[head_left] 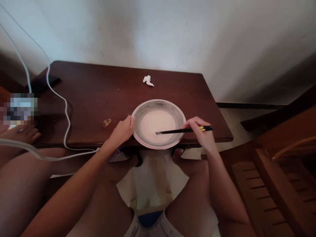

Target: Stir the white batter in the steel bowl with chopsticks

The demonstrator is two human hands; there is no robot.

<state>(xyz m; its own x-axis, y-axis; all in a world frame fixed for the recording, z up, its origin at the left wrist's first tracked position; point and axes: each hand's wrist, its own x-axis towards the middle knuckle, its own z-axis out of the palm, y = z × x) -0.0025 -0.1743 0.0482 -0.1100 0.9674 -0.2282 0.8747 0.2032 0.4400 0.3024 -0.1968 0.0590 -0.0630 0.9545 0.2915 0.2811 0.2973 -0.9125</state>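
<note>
A round metal bowl [178, 115] holding pale white batter [158, 123] sits near the front edge of a dark wooden table [98, 95]. My left hand [122, 130] grips the bowl's left rim, fingers curled against it. My right hand [200, 131] is closed on a pair of black chopsticks [182, 130] with yellow bands, held almost level. Their tips dip into the batter near the bowl's centre.
A crumpled white scrap [148, 80] lies at the table's back, a small yellowish crumb [107, 122] to the bowl's left. A white cable [61, 102] trails over the table's left side. A wooden chair [278, 171] stands at right. Another person's hand [21, 135] rests at far left.
</note>
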